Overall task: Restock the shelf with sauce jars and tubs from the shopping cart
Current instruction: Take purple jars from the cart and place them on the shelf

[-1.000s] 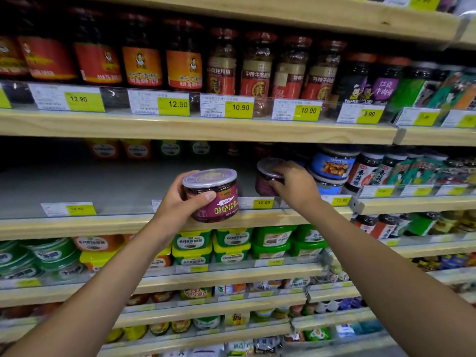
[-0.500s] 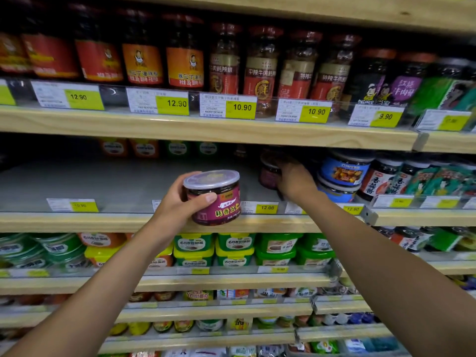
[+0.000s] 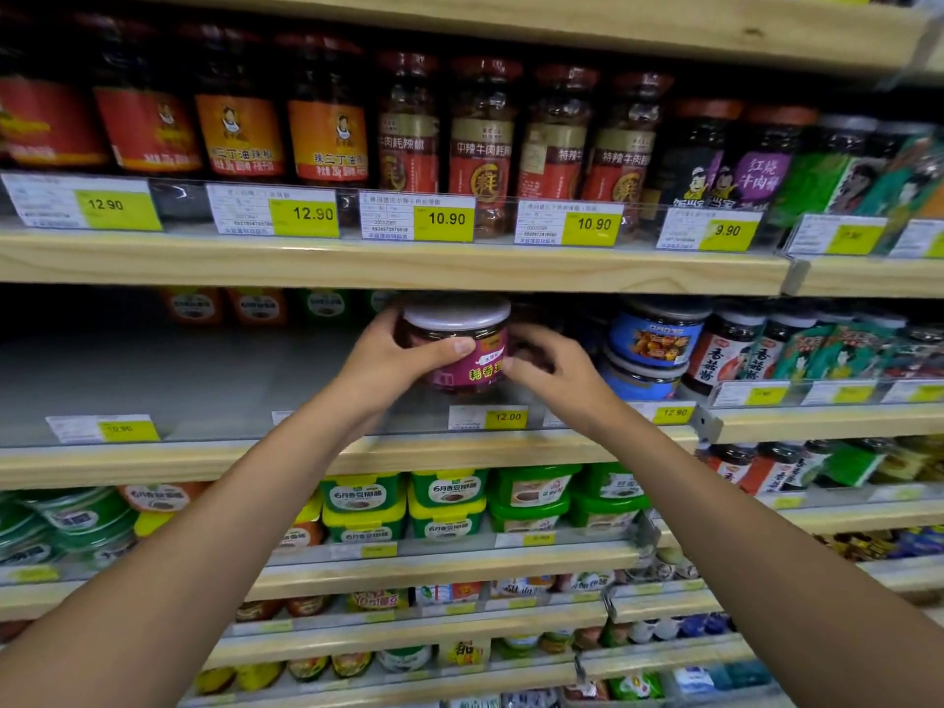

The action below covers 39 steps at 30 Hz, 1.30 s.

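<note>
hands [image 3: 475, 365] on jar [image 3: 459, 344], grey shelf [image 3: 168, 385], seemingly shop aisle

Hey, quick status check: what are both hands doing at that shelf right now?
Left hand gripping maroon sauce jar over the grey shelf. Right hand touching its right side. Blue jars close to the right.

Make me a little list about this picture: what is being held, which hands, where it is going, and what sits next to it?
held thing: round maroon-labelled sauce tub with a clear plastic lid
left hand: wrapped around the tub's left side
right hand: fingers at the tub's right side
where: over the grey middle shelf, above the 12.00 yellow price tag
neighbours: stacked blue-labelled tubs to the right
tub set down: cannot tell
</note>
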Tool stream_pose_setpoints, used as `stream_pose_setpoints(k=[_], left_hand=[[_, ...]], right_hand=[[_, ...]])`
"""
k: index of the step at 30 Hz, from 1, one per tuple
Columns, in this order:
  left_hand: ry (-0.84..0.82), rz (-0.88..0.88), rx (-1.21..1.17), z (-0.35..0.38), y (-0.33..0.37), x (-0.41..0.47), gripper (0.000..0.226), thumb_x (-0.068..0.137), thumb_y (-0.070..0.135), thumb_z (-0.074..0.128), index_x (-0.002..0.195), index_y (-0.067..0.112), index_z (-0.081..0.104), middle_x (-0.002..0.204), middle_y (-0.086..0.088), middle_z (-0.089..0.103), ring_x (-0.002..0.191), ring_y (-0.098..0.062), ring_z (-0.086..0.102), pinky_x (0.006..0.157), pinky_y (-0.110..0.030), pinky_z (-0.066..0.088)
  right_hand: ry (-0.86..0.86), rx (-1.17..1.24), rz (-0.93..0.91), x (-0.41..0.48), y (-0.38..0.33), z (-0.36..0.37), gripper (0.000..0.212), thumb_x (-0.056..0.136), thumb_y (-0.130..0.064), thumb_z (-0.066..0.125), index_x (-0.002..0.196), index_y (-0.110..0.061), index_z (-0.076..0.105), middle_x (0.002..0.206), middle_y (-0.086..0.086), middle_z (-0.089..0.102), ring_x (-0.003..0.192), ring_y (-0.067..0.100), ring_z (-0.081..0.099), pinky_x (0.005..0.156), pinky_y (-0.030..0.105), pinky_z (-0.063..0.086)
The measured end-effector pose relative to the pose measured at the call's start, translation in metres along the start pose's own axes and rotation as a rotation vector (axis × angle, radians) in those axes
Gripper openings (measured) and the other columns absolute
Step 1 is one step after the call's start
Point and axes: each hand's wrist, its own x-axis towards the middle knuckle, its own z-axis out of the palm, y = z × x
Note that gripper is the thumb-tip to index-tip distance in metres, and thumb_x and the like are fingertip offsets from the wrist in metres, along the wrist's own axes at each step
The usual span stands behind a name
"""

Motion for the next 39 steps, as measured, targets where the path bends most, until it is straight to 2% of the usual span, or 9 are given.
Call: stream_pose_setpoints(k=[5,8,12,17,20,24,29,35,39], left_hand=[[0.037,0.026,0.087,0.034,-0.012,0.022,0.083,0.054,0.054,0.094,0.125,0.026,0.062,0.118,0.007,0.072,0.108,-0.007,0.068,0.100,-0.036,0.055],[0.003,0.057,0.125,0.048,-0.014,0.037,0.093,0.054,0.059,0.091,0.133,0.020,0.059,0.125,0.004,0.070,0.114,-0.009,0.066,0.100,-0.030,0.053],[-0.132,0.051,0.147,0.054,-0.016,0.060,0.071,0.072,0.030,0.091,0.132,0.018,0.057,0.133,0.000,0.065,0.119,-0.011,0.061,0.104,-0.025,0.046],[-0.171,0.083,0.207,0.058,-0.024,0.091,0.100,0.053,0.056,0.093,0.138,0.021,0.055,0.134,0.002,0.065,0.124,-0.015,0.061,0.110,-0.040,0.047],[-0.149,0.078,0.239,0.066,-0.025,0.098,0.079,0.065,0.047,0.092,0.132,0.019,0.061,0.126,0.001,0.068,0.120,-0.019,0.063,0.107,-0.039,0.049],[-0.127,0.062,0.228,0.075,-0.031,0.100,0.049,0.085,0.022,0.081,0.127,0.025,0.056,0.125,0.007,0.062,0.119,-0.011,0.058,0.095,-0.018,0.048],[-0.128,0.003,0.244,0.073,-0.055,0.114,0.068,0.073,0.037,0.073,0.138,0.038,0.054,0.138,0.011,0.062,0.128,-0.012,0.056,0.112,-0.047,0.044],[-0.095,-0.001,0.165,0.072,-0.075,0.121,0.076,0.060,0.032,0.081,0.133,0.019,0.062,0.129,-0.003,0.069,0.121,-0.020,0.064,0.107,-0.049,0.050],[-0.032,-0.054,0.210,0.073,-0.083,0.123,0.057,0.059,0.043,0.079,0.112,0.021,0.071,0.116,-0.005,0.074,0.112,-0.024,0.068,0.099,-0.055,0.054]], right_hand=[[0.100,-0.164,0.076,0.000,0.009,0.004,0.077,0.060,-0.053,0.087,0.126,-0.029,0.056,0.120,-0.005,0.067,0.108,0.007,0.066,0.096,0.033,0.054],[0.201,-0.209,0.104,0.006,0.013,-0.004,0.075,0.063,-0.040,0.092,0.126,-0.021,0.056,0.109,-0.005,0.070,0.096,0.008,0.067,0.089,0.031,0.056],[0.257,-0.212,0.100,0.019,0.025,-0.013,0.084,0.064,-0.040,0.090,0.134,-0.016,0.049,0.116,-0.002,0.068,0.105,0.014,0.066,0.095,0.040,0.054],[0.314,-0.312,0.106,0.035,0.029,-0.028,0.088,0.074,-0.031,0.087,0.144,-0.011,0.037,0.135,0.006,0.059,0.123,0.025,0.056,0.102,0.037,0.046],[0.300,-0.304,0.171,0.047,0.030,-0.031,0.088,0.074,-0.032,0.086,0.142,-0.011,0.035,0.131,0.010,0.061,0.114,0.033,0.062,0.096,0.048,0.051],[0.272,-0.169,0.263,0.063,0.047,-0.029,0.097,0.058,-0.052,0.083,0.137,-0.023,0.035,0.125,0.013,0.064,0.087,0.027,0.065,0.082,0.056,0.059],[0.280,-0.082,0.299,0.070,0.073,-0.021,0.099,0.050,-0.069,0.077,0.134,-0.031,0.043,0.125,0.006,0.066,0.105,0.031,0.070,0.082,0.052,0.060],[0.280,-0.062,0.291,0.088,0.117,-0.021,0.092,0.055,-0.075,0.076,0.131,-0.035,0.042,0.128,0.005,0.066,0.109,0.033,0.068,0.089,0.052,0.057],[0.340,-0.031,0.279,0.086,0.118,-0.019,0.094,0.050,-0.080,0.081,0.127,-0.040,0.046,0.127,0.004,0.067,0.109,0.032,0.069,0.089,0.052,0.056]])
